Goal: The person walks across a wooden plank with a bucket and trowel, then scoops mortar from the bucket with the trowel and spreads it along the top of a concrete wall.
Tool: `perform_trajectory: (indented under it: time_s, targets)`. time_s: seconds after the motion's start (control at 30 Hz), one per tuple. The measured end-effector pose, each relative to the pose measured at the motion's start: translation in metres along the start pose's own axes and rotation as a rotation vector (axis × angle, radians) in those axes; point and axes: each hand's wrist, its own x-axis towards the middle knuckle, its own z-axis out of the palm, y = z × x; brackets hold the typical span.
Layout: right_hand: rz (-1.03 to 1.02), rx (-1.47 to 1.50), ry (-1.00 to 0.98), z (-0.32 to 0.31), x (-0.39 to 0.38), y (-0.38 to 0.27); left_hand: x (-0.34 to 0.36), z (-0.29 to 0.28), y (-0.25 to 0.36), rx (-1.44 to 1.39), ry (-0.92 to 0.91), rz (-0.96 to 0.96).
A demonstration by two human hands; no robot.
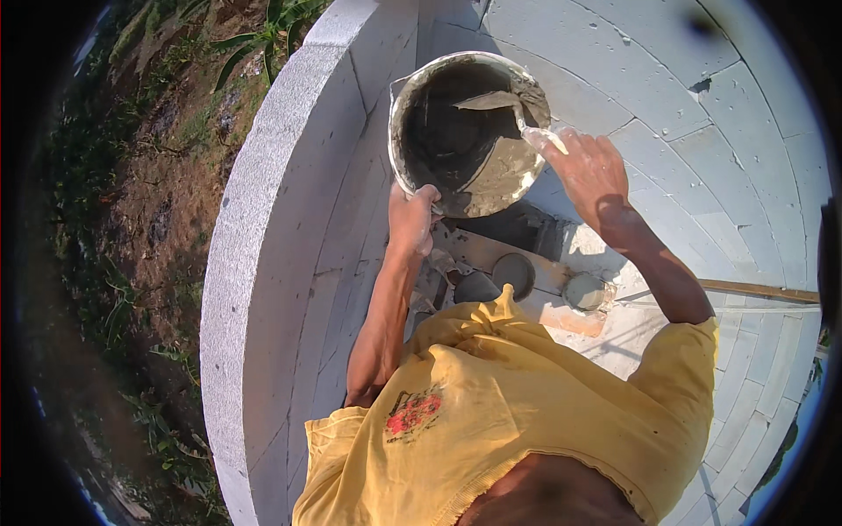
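A round bucket (396, 145) with a pale, mortar-smeared rim is held up in front of me, tilted so its inside shows. Wet grey mortar (502, 178) coats its wall and lies along its lower right side. My left hand (412, 219) is closed on the bucket's near left rim. In my right hand (586, 171) is the handle of a trowel (488, 102), fingers wrapped round it. The trowel's mortar-covered blade reaches over the bucket's mouth, pointing left. How deep the mortar goes is hidden in shadow.
A pale block wall (289, 149) curves along my left, with plants and bare soil (140, 210) far below beyond it. Another block wall (702, 149) stands ahead and right. Below the bucket lie a board (474, 250) and several round grey containers (513, 274).
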Motion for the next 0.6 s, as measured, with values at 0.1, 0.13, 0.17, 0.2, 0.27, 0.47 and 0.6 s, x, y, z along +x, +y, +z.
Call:
perform_trajectory:
  time_s: [0.1,0.13,0.17,0.2,0.27,0.47,0.6]
  targets:
    - [0.019,-0.033,-0.034,0.025,-0.018,-0.015,-0.011,0.009,-0.003,-0.093,0.043,0.198]
    - [0.015,0.018,-0.092,0.026,-0.027,-0.017,-0.01,0.01,-0.002,-0.09,0.037,0.205]
    - [-0.019,0.012,-0.221,0.017,-0.036,-0.018,-0.013,0.008,-0.002,-0.074,0.049,0.157]
    - [-0.017,0.015,-0.222,0.014,-0.037,-0.017,-0.016,0.005,-0.001,-0.059,0.061,0.11]
    - [-0.044,-0.055,-0.104,0.006,-0.038,-0.014,-0.014,-0.002,-0.003,-0.07,0.053,0.079]
    - [-0.043,-0.108,0.159,0.0,0.008,-0.03,-0.013,0.003,-0.001,-0.11,0.028,0.208]
    - [-0.212,-0.047,0.121,0.009,-0.019,-0.042,-0.018,-0.001,0.011,-0.145,0.031,0.153]
